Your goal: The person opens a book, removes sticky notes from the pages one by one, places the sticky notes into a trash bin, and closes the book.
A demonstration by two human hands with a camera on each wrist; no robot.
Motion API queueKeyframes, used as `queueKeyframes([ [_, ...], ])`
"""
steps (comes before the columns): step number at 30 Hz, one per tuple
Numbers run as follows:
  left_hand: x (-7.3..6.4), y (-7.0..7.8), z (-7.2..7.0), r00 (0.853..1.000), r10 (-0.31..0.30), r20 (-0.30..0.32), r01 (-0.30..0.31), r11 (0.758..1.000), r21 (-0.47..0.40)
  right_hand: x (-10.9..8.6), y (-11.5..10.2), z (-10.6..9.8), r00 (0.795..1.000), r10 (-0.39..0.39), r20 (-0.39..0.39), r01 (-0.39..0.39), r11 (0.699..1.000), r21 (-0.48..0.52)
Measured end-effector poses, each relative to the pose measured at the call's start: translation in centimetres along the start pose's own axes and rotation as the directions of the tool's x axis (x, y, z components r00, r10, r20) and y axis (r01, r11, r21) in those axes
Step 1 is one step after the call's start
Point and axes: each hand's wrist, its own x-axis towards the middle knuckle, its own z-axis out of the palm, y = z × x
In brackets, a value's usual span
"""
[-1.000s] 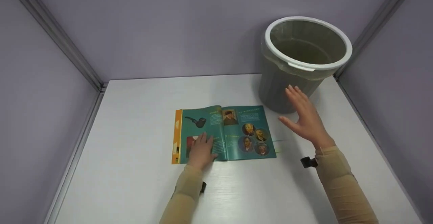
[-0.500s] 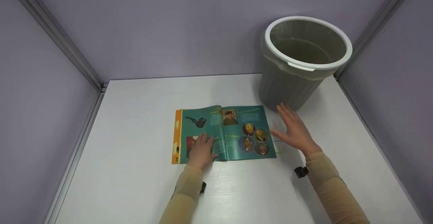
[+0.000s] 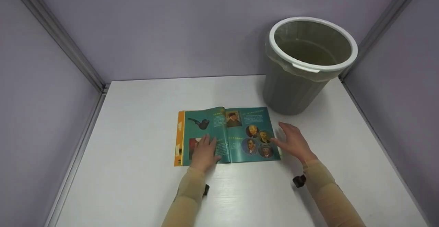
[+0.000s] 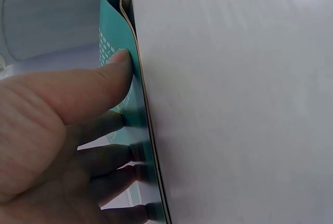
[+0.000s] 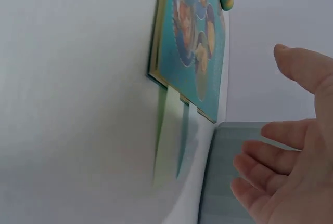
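Observation:
An open magazine (image 3: 247, 117) with teal pages lies flat on the white table, showing a pipe on the left page and round portraits on the right. My left hand (image 3: 204, 153) rests on the lower left page, its fingertips (image 4: 136, 152) pressing the paper. Beside the magazine's right edge hovers my right hand (image 3: 293, 143), its fingers spread and holding nothing. From that edge stick out a pale green strip (image 5: 169, 130) and a light blue strip (image 5: 187, 135), like page tabs, seen in the right wrist view.
A grey trash bin (image 3: 291, 90) with a white rim and a clear liner stands at the back right, behind the magazine. Purple-grey panels (image 3: 154, 31) wall in the white table (image 3: 137, 124) at the back and both sides.
My right hand has come down and to the left, from in front of the bin to the magazine's right edge. The left hand and the magazine have stayed put.

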Motion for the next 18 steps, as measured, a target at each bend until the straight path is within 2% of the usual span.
queueKeyframes([
  [9, -0.1, 0.0, -0.1, 1.0, -0.003, 0.01, 0.003, 1.0, -0.012, -0.3, 0.2, 1.0, 0.999, 0.043, -0.006, -0.043, 0.998, 0.044],
  [18, -0.1, -0.1, -0.1, 1.0, 0.011, 0.005, -0.01, 1.0, -0.008, -0.2, -0.2, 1.5, 0.981, 0.187, 0.046, -0.189, 0.981, 0.035],
])
